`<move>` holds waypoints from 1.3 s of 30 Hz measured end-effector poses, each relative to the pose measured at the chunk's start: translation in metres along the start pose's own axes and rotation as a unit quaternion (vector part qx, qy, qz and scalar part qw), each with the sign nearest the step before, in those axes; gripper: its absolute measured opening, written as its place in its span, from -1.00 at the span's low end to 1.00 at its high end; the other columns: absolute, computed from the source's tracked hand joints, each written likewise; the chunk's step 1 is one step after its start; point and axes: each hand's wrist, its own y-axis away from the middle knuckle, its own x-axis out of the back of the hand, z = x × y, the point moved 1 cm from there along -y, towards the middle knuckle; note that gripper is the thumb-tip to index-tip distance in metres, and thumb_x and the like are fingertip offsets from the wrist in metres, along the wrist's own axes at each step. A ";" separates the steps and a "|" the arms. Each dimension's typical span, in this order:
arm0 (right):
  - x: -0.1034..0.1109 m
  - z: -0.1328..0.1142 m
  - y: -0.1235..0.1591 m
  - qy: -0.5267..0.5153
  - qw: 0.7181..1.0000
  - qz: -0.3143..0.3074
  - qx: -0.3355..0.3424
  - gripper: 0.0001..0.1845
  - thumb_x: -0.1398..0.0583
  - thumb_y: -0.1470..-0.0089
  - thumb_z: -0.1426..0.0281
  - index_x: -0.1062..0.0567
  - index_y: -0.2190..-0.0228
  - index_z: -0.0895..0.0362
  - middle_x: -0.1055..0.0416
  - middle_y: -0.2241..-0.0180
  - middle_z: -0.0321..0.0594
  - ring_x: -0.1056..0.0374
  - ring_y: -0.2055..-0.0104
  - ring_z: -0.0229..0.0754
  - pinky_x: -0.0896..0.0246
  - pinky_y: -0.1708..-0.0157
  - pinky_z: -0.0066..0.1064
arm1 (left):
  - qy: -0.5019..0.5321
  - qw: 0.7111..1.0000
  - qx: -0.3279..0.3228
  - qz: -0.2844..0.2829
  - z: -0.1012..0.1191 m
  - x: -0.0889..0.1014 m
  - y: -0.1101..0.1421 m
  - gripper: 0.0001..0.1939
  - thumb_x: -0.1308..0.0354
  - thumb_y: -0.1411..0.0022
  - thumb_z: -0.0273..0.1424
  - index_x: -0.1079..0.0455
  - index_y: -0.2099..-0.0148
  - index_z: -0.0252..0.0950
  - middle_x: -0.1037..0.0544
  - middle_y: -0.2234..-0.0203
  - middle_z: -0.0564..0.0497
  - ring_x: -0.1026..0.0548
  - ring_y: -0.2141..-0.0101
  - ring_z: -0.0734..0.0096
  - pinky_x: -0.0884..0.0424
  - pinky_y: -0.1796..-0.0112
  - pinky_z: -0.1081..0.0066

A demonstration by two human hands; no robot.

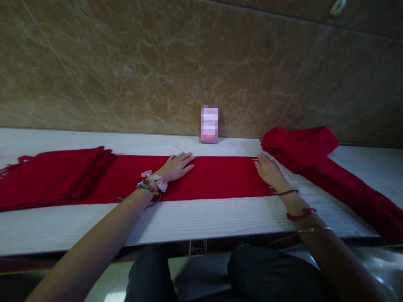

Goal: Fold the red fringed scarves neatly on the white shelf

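Long red fringed cloth (220, 180) lay flat on the white wood-grain table (189, 222), left part heaped in folded layers. Left hand (176, 167) rested palm-down near its middle; grip unclenched, nothing held. Right hand (270, 171) lay over the fringed right end, grip likewise slack, fingers extended. Just beyond it, a looped length of red fabric (302, 147) trailed toward the near right edge. Pixelated upright rectangle (209, 123) stood by the brown marbled wall (126, 75).
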 end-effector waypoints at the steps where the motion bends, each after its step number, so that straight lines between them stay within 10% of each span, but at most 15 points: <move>1: 0.003 0.000 0.001 0.000 1.000 0.011 0.002 -0.47 0.15 -0.17 0.33 -0.20 -0.08 0.37 -0.10 -0.14 0.12 0.03 -0.20 -0.01 0.07 -0.11 -0.13 | 0.001 1.000 0.001 0.000 0.001 0.001 0.000 -0.52 0.26 -0.32 -0.21 -0.02 -0.23 -0.21 -0.07 -0.20 -0.05 -0.02 -0.18 0.26 0.00 -0.09 0.11; 8: 0.002 -0.012 0.008 -0.029 0.992 -0.091 0.084 -0.46 0.20 -0.18 0.24 -0.12 -0.14 0.12 0.00 -0.20 -0.08 0.09 -0.22 0.01 0.08 -0.08 0.07 | -0.001 0.999 0.042 0.002 0.002 0.001 0.006 -0.50 0.30 -0.32 -0.15 0.00 -0.24 -0.16 -0.02 -0.22 -0.05 0.02 -0.19 0.15 0.03 -0.09 0.06; 14: 0.009 -0.011 0.005 -0.036 0.997 -0.042 0.056 -0.44 0.19 -0.16 0.28 -0.16 -0.11 0.30 -0.02 -0.18 0.09 0.09 -0.22 0.07 0.11 -0.10 0.07 | -0.003 0.995 0.097 -0.017 0.001 0.003 0.011 -0.48 0.32 -0.31 -0.11 0.06 -0.26 -0.12 0.02 -0.23 -0.05 0.05 -0.20 0.07 0.05 -0.09 0.00; 26: 0.018 -0.118 0.006 -0.054 0.970 -0.105 0.213 -0.44 0.16 -0.18 0.18 -0.09 -0.16 0.11 0.05 -0.22 -0.14 0.13 -0.24 0.00 0.14 -0.12 0.02 | -0.007 0.995 0.103 -0.004 0.002 0.005 0.016 -0.49 0.33 -0.32 -0.13 0.02 -0.25 -0.13 0.01 -0.23 -0.04 0.03 -0.19 0.11 0.03 -0.10 0.07; 39: 0.011 -0.107 0.004 -0.060 0.972 -0.111 0.199 -0.45 0.16 -0.17 0.18 -0.08 -0.16 0.06 0.05 -0.22 -0.16 0.15 -0.24 -0.03 0.18 -0.13 0.01 | -0.041 0.975 0.218 -0.027 -0.097 0.012 0.086 -0.48 0.35 -0.33 -0.25 0.07 -0.27 -0.29 0.03 -0.22 -0.18 0.04 -0.19 0.06 -0.01 -0.07 0.01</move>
